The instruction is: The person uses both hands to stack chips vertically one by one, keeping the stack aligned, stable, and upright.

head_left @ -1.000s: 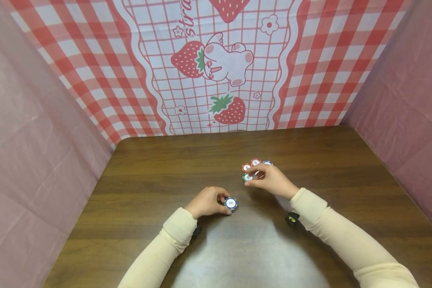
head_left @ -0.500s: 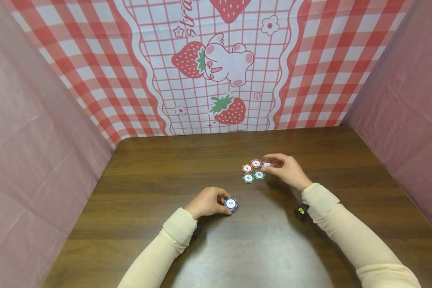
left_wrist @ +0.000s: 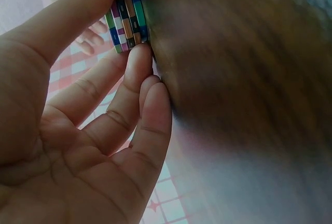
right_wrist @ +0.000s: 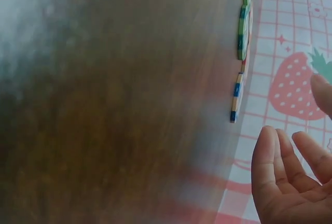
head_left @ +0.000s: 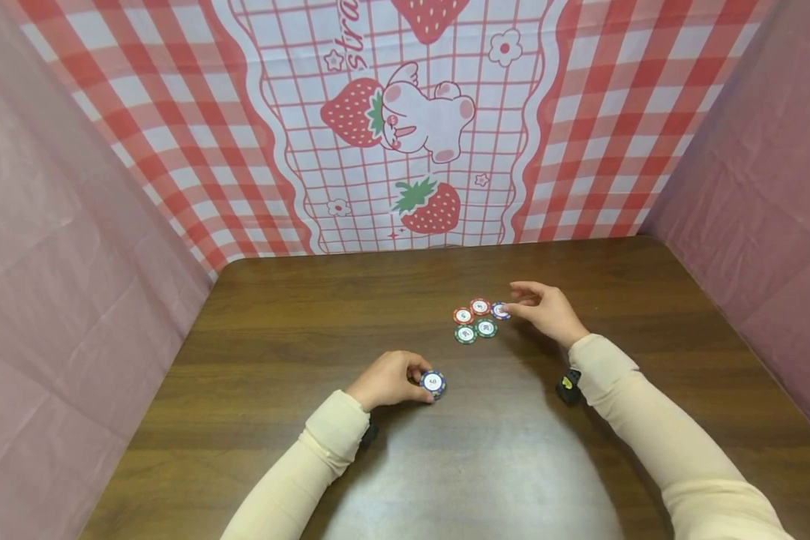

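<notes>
My left hand [head_left: 389, 379] holds a short stack of poker chips [head_left: 433, 382] on the table between thumb and fingers; the top chip is blue with a white centre. In the left wrist view, the stack [left_wrist: 124, 16] shows several layers of differing edge colours. Up and to the right, my right hand [head_left: 547, 311] hovers beside a blue-edged poker chip [head_left: 499, 310], its fingers loosely bent around nothing. In the right wrist view, a gap separates that hand [right_wrist: 290, 182] from the chip [right_wrist: 236, 99]. Two red chips [head_left: 480, 306] and two green chips [head_left: 486, 328] lie flat next to the blue one.
The brown wooden table [head_left: 297, 315] extends around both hands. A red-and-white checked cloth [head_left: 243, 135] with strawberries hangs behind its far edge. Pink cloth [head_left: 756, 195] hangs at both sides.
My right hand has moved right and away, from over the green chips past the blue chip, uncovering the cluster. My left hand and its stack have stayed in place.
</notes>
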Available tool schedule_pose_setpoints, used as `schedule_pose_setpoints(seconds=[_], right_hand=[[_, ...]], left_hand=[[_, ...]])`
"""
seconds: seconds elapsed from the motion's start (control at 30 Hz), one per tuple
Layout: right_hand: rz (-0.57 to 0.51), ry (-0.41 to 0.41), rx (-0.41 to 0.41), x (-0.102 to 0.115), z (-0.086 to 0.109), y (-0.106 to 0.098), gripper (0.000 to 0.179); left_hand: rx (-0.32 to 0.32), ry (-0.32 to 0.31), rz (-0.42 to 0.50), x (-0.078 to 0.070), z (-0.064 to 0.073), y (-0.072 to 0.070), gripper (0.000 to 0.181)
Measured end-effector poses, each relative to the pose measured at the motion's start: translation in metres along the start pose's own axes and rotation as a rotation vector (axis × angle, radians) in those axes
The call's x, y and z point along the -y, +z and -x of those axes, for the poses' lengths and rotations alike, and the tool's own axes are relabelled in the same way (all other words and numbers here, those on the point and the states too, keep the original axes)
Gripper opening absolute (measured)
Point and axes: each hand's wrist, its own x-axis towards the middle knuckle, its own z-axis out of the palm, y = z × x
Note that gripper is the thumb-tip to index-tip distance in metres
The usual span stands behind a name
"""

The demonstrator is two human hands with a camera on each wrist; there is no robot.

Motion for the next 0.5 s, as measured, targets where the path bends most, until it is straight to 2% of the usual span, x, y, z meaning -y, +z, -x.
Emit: schedule_pose_setpoints(seconds=[0.5], right_hand=[[0.040,0.062,0.034,-0.0078,-0.0057,-0.0004,0.053]], left_hand=[[0.002,-0.001,-0.002,0.0005,-0.0004,0.0001,0.036]])
